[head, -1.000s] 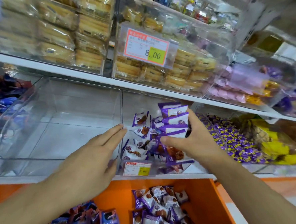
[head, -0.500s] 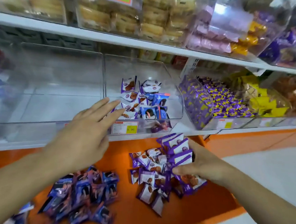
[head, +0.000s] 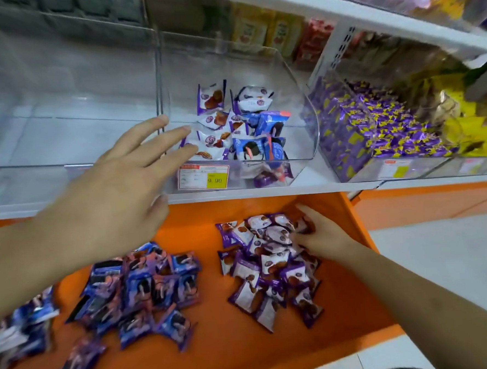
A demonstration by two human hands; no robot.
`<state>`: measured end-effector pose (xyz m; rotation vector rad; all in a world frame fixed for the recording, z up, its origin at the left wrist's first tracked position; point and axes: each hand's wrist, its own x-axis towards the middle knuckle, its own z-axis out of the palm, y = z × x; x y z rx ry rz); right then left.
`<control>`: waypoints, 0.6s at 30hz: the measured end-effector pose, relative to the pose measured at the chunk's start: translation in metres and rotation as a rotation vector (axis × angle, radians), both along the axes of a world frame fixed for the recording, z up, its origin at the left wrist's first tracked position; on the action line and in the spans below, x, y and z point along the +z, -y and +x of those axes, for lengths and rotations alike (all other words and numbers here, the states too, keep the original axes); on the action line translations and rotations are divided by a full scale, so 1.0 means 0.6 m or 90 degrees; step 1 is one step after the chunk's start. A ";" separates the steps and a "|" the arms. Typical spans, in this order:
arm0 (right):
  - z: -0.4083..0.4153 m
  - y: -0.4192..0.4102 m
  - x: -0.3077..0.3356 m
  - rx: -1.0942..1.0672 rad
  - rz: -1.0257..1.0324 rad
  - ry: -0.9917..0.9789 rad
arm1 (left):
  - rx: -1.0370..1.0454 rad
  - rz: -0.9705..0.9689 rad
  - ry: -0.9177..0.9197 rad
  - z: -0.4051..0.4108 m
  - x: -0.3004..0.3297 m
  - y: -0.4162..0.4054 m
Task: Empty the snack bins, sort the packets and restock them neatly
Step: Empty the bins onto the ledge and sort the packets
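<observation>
Far left: empty clear acrylic bin (head: pixel 69 109) on white shelf; below, heap of blue foil snack packets (head: pixel 140 293) on orange ledge (head: pixel 218 354). Centre: left hand (head: pixel 117 189), fingers spread, at near rim of clear curved-sided bin (head: pixel 304 118) holding few mixed purple-white and blue packets (head: pixel 239 127). Right: right hand (head: pixel 322 233), fingers curled into pile of purple-white packets (head: pixel 270 265) on ledge, grip unclear; further right, bin of purple-yellow wrapped sweets (head: pixel 375 125).

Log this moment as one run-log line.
left hand: open, at middle bin | right hand: on purple packet pile | bin: a few packets left | blue pile: on orange ledge
</observation>
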<state>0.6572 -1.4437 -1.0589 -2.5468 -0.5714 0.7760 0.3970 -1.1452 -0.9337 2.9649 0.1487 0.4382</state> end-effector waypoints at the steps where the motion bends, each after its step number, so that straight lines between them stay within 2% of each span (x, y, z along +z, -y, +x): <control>1: -0.003 0.003 0.012 -0.027 0.028 -0.013 | -0.002 -0.003 0.005 0.001 0.002 0.000; 5: -0.038 0.002 0.084 -0.054 0.119 -0.021 | 0.011 -0.019 0.030 -0.001 0.010 -0.002; 11: -0.093 -0.052 0.256 0.149 0.217 0.016 | 0.056 -0.063 0.020 -0.014 0.017 -0.012; 15: -0.090 -0.132 0.333 0.195 0.297 0.188 | 0.038 -0.084 0.020 -0.019 0.015 -0.020; 18: -0.054 -0.193 0.344 0.233 0.184 0.353 | 0.057 -0.098 -0.007 -0.020 0.018 -0.010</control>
